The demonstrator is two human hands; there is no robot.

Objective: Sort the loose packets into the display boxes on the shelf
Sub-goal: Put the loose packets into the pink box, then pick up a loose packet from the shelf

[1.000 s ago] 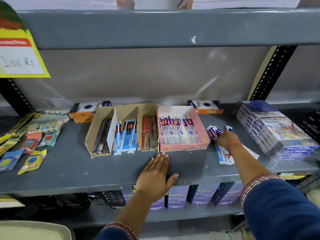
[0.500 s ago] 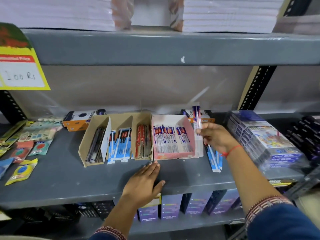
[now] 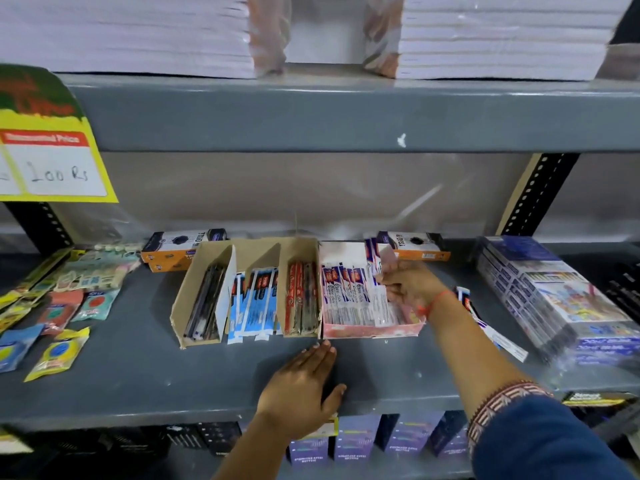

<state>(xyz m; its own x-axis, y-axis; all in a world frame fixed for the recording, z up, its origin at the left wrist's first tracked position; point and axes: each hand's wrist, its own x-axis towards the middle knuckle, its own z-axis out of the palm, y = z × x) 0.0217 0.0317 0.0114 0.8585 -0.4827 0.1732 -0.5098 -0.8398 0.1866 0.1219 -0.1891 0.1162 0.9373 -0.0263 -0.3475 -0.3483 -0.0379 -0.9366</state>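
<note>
Yellow tag [image 3: 52, 161] reads "100 Rs". Right hand [image 3: 410, 287] grips white/blue packets [image 3: 375, 261] over pink box [image 3: 372, 330], already holding same packets. Left hand [image 3: 303, 386] flat, empty, on shelf [image 3: 138, 375] just below.

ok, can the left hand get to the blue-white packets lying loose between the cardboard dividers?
Probably yes. The left hand lies flat and empty on the shelf just in front of the boxes, and the blue-white packets lie open-topped up and to its left, their ends sticking out forward. Nothing sits between them.
</note>
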